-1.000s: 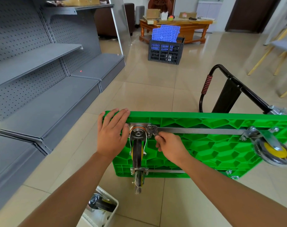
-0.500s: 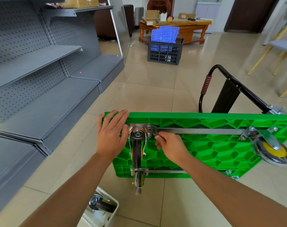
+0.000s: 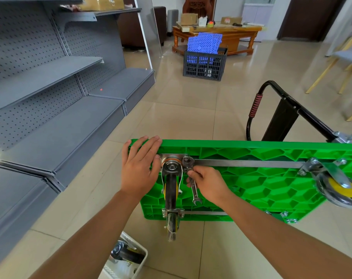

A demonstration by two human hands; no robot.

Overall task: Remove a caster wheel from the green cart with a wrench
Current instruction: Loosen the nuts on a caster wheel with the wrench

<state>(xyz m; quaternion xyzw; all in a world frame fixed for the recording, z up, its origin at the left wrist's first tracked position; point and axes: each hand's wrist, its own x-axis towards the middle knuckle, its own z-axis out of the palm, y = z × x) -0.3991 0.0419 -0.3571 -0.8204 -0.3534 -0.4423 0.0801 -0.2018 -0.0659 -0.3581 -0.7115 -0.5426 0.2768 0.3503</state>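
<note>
The green cart [image 3: 257,182] stands on its side on the floor, underside toward me. A caster wheel [image 3: 171,186] with a yellow hub is bolted at the upper left corner. My left hand [image 3: 140,170] rests flat, fingers straight, on the cart's top left edge beside that caster's plate. My right hand [image 3: 208,184] grips a silver wrench [image 3: 192,181]. Its ring end sits on a bolt at the plate's right side, and its open end points down toward me. A second caster [image 3: 172,224] hangs at the lower left, and another caster [image 3: 336,188] at the right.
Grey metal shelving [image 3: 50,109] runs along the left. A white box [image 3: 125,260] holding a loose caster sits on the floor near my left forearm. The cart's black handle [image 3: 279,115] juts out behind. A dark crate [image 3: 204,63] and wooden table stand farther back.
My right hand has swung the wrench handle downward, so the wrench now points toward me and shows below the fingers. My left hand has stayed on the cart's edge.
</note>
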